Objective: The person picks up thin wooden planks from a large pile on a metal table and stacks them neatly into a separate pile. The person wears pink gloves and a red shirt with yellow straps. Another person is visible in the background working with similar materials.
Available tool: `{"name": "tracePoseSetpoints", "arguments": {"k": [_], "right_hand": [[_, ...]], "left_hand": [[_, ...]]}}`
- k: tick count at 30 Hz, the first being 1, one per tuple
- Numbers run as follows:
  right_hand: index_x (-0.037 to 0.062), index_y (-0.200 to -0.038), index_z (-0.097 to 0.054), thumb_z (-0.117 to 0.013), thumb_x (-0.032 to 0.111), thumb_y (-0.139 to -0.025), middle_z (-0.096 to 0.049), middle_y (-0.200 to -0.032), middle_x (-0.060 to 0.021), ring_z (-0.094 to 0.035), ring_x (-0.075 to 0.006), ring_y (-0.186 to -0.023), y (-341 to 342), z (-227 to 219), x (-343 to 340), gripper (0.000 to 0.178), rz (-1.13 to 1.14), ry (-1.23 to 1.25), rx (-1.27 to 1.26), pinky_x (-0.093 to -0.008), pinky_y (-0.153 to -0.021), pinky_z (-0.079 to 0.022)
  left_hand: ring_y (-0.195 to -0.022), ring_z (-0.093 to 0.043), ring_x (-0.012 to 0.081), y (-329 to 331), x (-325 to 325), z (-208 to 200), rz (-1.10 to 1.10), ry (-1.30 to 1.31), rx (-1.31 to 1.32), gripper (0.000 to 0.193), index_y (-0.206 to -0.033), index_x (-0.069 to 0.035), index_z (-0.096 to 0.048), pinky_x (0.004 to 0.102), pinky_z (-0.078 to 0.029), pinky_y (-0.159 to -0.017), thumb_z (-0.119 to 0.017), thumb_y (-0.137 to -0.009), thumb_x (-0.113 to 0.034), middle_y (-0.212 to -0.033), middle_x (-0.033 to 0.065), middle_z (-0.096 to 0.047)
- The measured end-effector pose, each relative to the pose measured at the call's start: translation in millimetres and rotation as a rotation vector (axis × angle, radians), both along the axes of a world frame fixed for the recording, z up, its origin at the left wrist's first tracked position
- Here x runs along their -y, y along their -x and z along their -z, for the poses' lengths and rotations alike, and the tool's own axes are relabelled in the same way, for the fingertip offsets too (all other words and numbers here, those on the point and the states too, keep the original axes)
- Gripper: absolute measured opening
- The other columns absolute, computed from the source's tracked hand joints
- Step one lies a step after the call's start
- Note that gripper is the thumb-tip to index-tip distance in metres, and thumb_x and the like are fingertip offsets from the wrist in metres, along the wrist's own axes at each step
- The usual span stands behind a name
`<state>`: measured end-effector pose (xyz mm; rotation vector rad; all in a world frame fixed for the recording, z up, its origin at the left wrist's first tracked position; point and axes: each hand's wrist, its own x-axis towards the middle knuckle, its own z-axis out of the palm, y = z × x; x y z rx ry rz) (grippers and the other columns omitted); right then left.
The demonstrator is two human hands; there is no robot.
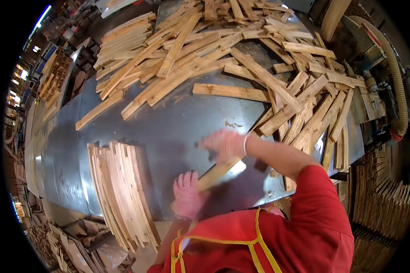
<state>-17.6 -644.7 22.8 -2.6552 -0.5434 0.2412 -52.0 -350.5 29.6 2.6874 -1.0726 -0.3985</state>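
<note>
My left hand (187, 194), in a pink glove, grips the near end of a short wooden slat (217, 173) that lies slanted on the grey metal table (168, 127). My right hand (224, 144), also gloved and blurred, rests on the slat's far end. To the left of both hands, a row of thin slats (120, 193) stands on edge, packed side by side at the table's front.
A big loose pile of wooden slats (223, 50) covers the far and right part of the table. A ribbed hose (394, 73) curves at the right beside a machine. More stacked wood (387, 200) stands lower right, and scrap pieces (64, 250) lie on the floor at the lower left.
</note>
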Motion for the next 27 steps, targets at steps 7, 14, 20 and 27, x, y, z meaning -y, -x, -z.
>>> {"name": "tracePoseSetpoints", "arguments": {"k": [7,14,20,27], "right_hand": [[0.0153,-0.148,-0.056,-0.067,0.019,-0.093,-0.069,-0.134,-0.0235,-0.069,-0.0409,-0.122,-24,-26,244,0.056,1.151,0.398,-0.139,-0.0489,-0.102,-0.056],[-0.0043,-0.140,-0.056,-0.081,0.015,-0.085,-0.073,-0.107,-0.0185,-0.074,-0.0317,-0.090,57,-17,110,0.063,1.155,-1.472,-0.491,-0.0509,-0.080,-0.067],[0.0032,-0.130,-0.064,-0.077,0.019,-0.092,-0.074,-0.113,-0.0095,-0.073,-0.0238,-0.105,97,41,-54,0.043,0.839,-1.896,-0.708,-0.0413,-0.098,-0.060],[-0.0017,-0.143,-0.059,-0.080,0.024,-0.091,-0.073,-0.120,-0.0139,-0.071,-0.0259,-0.104,99,3,-94,0.061,0.933,-0.757,-0.268,-0.0373,-0.092,-0.057]], "left_hand": [[-0.121,-0.062,0.0315,12,10,36,-0.002,-0.220,-0.008,0.088,-0.152,-0.012,-0.048,0.0473,-0.050,-0.101,-0.086,-0.078,-0.039,-0.133,0.0083,-0.062],[-0.121,-0.065,0.0428,7,-102,40,-0.727,0.308,-0.681,0.076,-0.156,-0.008,-0.047,0.0508,-0.051,-0.108,-0.071,-0.085,-0.023,-0.141,0.0237,-0.062],[-0.151,-0.041,0.0366,-18,-178,45,-0.475,-0.364,0.259,0.076,-0.157,-0.007,-0.047,0.0465,-0.038,-0.122,-0.069,-0.088,-0.030,-0.161,0.0165,-0.047],[-0.157,-0.033,0.0289,-9,-207,29,-0.452,-0.284,0.314,0.085,-0.163,-0.008,-0.040,0.0506,-0.027,-0.127,-0.073,-0.091,-0.040,-0.168,0.0135,-0.039]]}}
